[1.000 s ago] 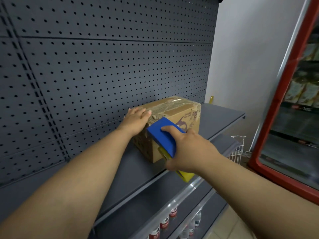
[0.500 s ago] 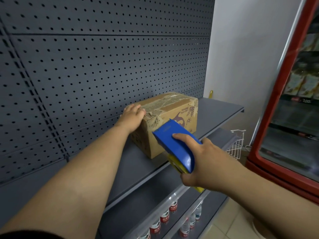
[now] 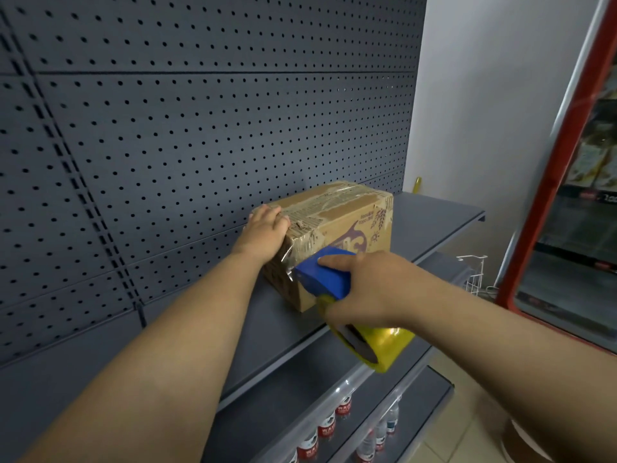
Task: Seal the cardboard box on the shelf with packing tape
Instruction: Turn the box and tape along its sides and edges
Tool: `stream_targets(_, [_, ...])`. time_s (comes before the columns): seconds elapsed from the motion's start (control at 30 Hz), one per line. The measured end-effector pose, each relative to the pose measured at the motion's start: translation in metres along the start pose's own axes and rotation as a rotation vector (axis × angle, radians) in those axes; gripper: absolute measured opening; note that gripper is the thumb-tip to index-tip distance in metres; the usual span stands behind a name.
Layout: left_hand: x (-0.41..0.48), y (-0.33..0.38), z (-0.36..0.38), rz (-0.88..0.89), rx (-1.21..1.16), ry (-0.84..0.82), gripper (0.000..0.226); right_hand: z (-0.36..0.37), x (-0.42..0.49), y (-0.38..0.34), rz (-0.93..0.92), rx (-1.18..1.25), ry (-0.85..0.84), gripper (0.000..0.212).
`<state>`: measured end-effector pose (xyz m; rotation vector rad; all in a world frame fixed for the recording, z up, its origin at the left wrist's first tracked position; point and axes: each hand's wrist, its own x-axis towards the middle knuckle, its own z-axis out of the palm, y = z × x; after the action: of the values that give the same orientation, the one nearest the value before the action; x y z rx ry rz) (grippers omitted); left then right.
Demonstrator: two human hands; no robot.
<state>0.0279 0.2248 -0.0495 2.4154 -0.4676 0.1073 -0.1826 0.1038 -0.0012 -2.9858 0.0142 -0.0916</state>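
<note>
A closed cardboard box [image 3: 350, 225] with old tape strips on top sits on the dark grey shelf [image 3: 434, 225] against the pegboard. My left hand [image 3: 265, 233] lies flat on the box's near top corner, fingers spread over the edge. My right hand [image 3: 362, 289] grips a blue tape dispenser [image 3: 325, 277] carrying a yellow tape roll [image 3: 377, 345]. The dispenser's front edge touches the box's near end face, where a strip of clear tape runs down from the top.
A dark perforated back panel [image 3: 200, 128] rises behind the shelf. Lower shelves hold bottles with red labels [image 3: 327, 429]. A red-framed glass cooler door [image 3: 567, 195] stands at the right, with a white wire basket [image 3: 474, 272] near it. A small yellow object [image 3: 417, 184] stands at the shelf's far end.
My right hand swung the dispenser down from the box's top edge, away toward me, then back against the near end face. My left hand stayed on the box's top corner.
</note>
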Motion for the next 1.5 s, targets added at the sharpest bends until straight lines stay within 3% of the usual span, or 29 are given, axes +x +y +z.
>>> stream_targets(0.23, [0.003, -0.003, 0.000, -0.002, -0.001, -0.011, 0.053, -0.015, 0.012, -0.011, -0.047, -0.058, -0.038, 0.053])
stream_targets(0.6, [0.002, -0.001, -0.002, -0.001, -0.007, -0.018, 0.052, -0.024, 0.015, -0.009, -0.182, -0.152, -0.041, 0.057])
stream_targets(0.73, [0.001, 0.001, -0.005, 0.000, 0.001, -0.033, 0.054, -0.019, 0.021, -0.002, -0.101, -0.289, -0.060, 0.052])
stream_targets(0.8, [-0.001, 0.001, -0.006, -0.003, 0.011, -0.041, 0.054, -0.004, 0.015, 0.007, -0.056, -0.398, -0.161, 0.043])
stream_targets(0.87, [-0.001, 0.001, -0.005, 0.002, -0.004, -0.033, 0.054, 0.016, 0.006, 0.021, -0.019, -0.308, -0.189, 0.047])
stream_targets(0.97, [-0.002, 0.002, -0.001, 0.002, -0.070, 0.013, 0.055, 0.014, 0.002, 0.037, 0.011, -0.125, -0.052, 0.060])
stream_targets(1.07, [-0.010, 0.006, 0.007, -0.008, -0.149, 0.185, 0.052, -0.003, 0.008, 0.047, 0.026, -0.046, 0.051, 0.069])
stream_targets(1.17, [-0.023, 0.021, 0.018, -0.084, -0.472, 0.354, 0.056, -0.017, 0.009, 0.055, 0.050, 0.037, 0.134, 0.072])
stream_targets(1.27, [-0.035, 0.038, 0.020, -0.153, -0.798, 0.259, 0.079, -0.022, 0.008, 0.062, 0.072, 0.122, 0.192, 0.072])
stream_targets(1.3, [-0.038, 0.039, 0.023, -0.127, -0.792, 0.233, 0.088, -0.023, 0.006, 0.064, 0.075, 0.144, 0.205, 0.072])
stream_targets(1.37, [-0.044, 0.042, 0.028, -0.031, -0.640, 0.251, 0.078, -0.023, 0.003, 0.068, 0.071, 0.166, 0.217, 0.073])
stream_targets(1.5, [-0.045, 0.041, 0.043, 0.002, -0.499, 0.403, 0.077, -0.021, 0.001, 0.077, 0.043, 0.193, 0.214, 0.073])
